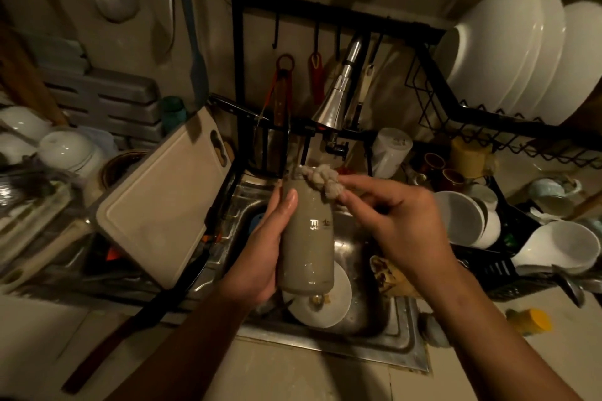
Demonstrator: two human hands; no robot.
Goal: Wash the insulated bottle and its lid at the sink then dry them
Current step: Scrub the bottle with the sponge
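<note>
Head view:

- The bottle (308,244) is held upright, slightly tilted, above the middle of the sink (384,335). Its body is wet and flecked with suds, and its mouth sits below the faucet (335,98).
- The left hand (260,257) grips the lower half of the bottle. Its fingers are clamped on the body, with the thumb pressed on the front face.
- The right hand (400,221) holds a soapy sponge (322,181), with its fingers (361,184) pinched together on it. The sponge touches the bottle's neck and rim.
- A white plate (329,306) lies in the sink directly under the bottle's base.
- A cutting board (163,198) leans over the left edge of the sink.
- White cups (465,218) stand on the bench to the right of the sink.
</note>
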